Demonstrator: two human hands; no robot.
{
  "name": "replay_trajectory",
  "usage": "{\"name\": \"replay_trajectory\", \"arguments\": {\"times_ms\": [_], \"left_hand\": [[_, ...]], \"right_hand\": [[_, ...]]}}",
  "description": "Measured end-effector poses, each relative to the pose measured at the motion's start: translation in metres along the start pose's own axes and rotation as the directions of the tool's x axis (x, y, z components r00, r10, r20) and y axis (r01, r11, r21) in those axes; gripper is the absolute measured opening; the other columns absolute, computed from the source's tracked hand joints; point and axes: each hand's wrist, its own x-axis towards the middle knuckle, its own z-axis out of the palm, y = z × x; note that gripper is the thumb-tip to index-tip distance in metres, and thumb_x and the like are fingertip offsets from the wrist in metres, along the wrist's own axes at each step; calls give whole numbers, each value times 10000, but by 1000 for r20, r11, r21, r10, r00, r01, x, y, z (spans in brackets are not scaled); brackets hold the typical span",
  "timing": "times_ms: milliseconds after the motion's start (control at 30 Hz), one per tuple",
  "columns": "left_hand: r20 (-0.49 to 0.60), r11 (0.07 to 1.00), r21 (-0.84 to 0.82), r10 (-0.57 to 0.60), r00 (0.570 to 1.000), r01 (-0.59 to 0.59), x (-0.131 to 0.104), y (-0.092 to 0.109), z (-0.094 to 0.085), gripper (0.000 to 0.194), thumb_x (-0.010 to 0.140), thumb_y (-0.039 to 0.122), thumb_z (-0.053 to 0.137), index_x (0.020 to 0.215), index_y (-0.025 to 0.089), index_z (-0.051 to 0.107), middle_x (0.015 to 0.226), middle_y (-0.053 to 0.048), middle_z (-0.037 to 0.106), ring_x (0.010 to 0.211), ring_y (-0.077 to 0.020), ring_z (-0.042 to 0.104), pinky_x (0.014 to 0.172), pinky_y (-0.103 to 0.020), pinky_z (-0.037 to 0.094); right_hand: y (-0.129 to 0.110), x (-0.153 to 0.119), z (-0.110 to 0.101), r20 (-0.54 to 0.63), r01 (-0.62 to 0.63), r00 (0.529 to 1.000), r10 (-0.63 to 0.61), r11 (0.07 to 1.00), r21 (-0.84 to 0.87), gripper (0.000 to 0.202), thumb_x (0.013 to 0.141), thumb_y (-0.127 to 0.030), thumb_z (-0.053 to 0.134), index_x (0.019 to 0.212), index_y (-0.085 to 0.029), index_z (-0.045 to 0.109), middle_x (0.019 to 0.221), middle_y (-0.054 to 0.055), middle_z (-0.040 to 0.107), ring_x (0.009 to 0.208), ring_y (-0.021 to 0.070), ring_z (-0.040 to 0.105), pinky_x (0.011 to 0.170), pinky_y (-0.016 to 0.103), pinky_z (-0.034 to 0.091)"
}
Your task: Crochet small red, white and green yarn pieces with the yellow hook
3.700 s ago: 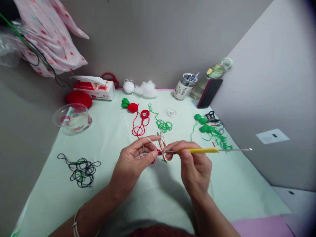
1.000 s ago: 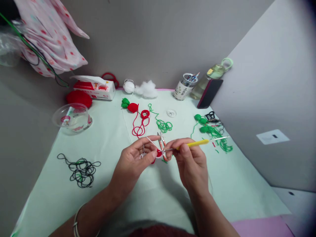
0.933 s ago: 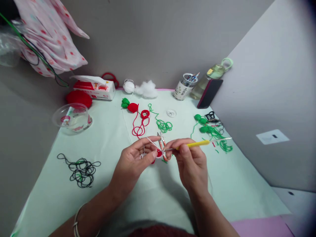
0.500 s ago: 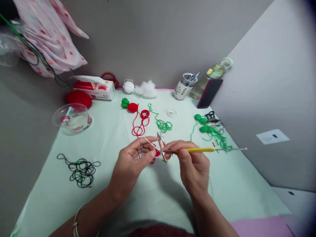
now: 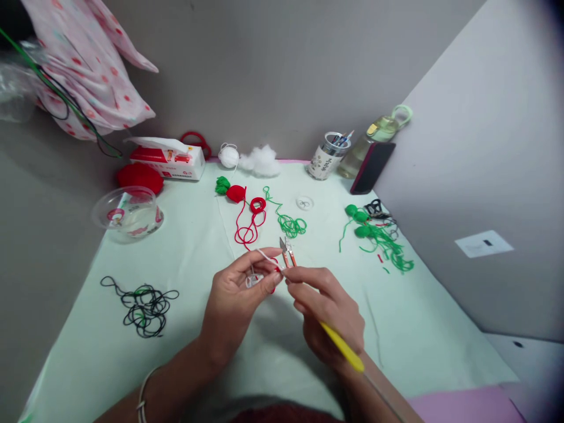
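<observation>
My left hand (image 5: 235,294) pinches a small red crochet piece (image 5: 275,277) with white yarn (image 5: 264,255) looped over its fingers. My right hand (image 5: 328,311) grips a yellow-handled crochet hook (image 5: 342,348), whose handle points back toward my wrist. The hook's tip meets the red piece between the two hands. Small orange thread snips (image 5: 286,254) lie on the mint green cloth (image 5: 185,258) just beyond my fingers.
On the cloth lie a black yarn tangle (image 5: 141,301), red yarn with a ring (image 5: 251,218), green yarn (image 5: 288,223) and green crochet bits (image 5: 379,238). A clear bowl (image 5: 128,212), tissue box (image 5: 165,158), white stuffing (image 5: 259,160), pen jar (image 5: 325,156), bottle (image 5: 374,138) and phone (image 5: 371,167) line the back.
My right hand has turned the crochet hook: its handle pointed out to the right before, and now it slants down toward my wrist. The left hand stays on the red piece.
</observation>
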Motion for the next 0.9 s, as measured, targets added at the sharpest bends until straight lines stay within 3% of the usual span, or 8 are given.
{"name": "replay_trajectory", "arguments": {"times_ms": [67,167,267,367,500,667,900], "left_hand": [[34,998,-55,-27,999,28,0,-1,0,224,820,296,870,1038,249,842,825,-2,715,795,-150,642,771,-260,519],[82,990,-118,-69,994,78,-1,0,-1,209,840,302,867,1044,272,834,792,20,701,764,-125,615,785,-246,500],[105,985,-141,-86,991,100,0,2,-2,194,861,299,850,1053,277,833,794,22,701,767,-125,596,796,-253,483],[92,982,-154,-95,991,109,0,2,-3,186,865,302,843,1047,263,832,824,11,704,801,-142,607,815,-276,475],[78,979,-171,-101,992,113,3,3,-3,170,863,293,839,1027,249,829,814,8,682,801,-151,601,805,-288,467],[91,976,-182,-107,990,122,3,4,-3,167,867,287,825,1026,237,819,825,1,681,822,-164,617,836,-310,472],[172,971,-176,-132,976,162,0,0,-3,211,879,302,821,1081,244,806,879,-9,718,862,-167,636,848,-318,462]], "right_hand": [[0,0,2,-12,-12,1000,12,1000,4,352,1003,-95,586,1237,-320,723,1093,60,809,892,179,771,661,281,627],[1,5,6,-118,-91,986,118,973,213,254,1042,-146,556,1139,-272,754,1007,68,804,908,204,772,721,328,643],[5,10,11,-117,-277,915,386,813,512,231,1072,-201,538,1040,-243,763,951,55,789,776,174,749,664,312,625],[9,10,13,-16,-374,850,527,625,685,209,1076,-285,566,1034,-233,764,985,57,798,722,156,748,643,301,630],[11,9,13,17,-384,831,556,550,742,214,1074,-330,576,1035,-217,754,990,73,811,748,173,771,674,318,652],[9,12,14,52,-359,839,542,478,802,209,1087,-314,552,1052,-237,744,989,55,827,723,158,772,660,296,645],[9,8,14,56,-410,818,573,511,755,230,1072,-385,588,1020,-263,776,1014,44,810,755,146,723,684,284,583]]}}
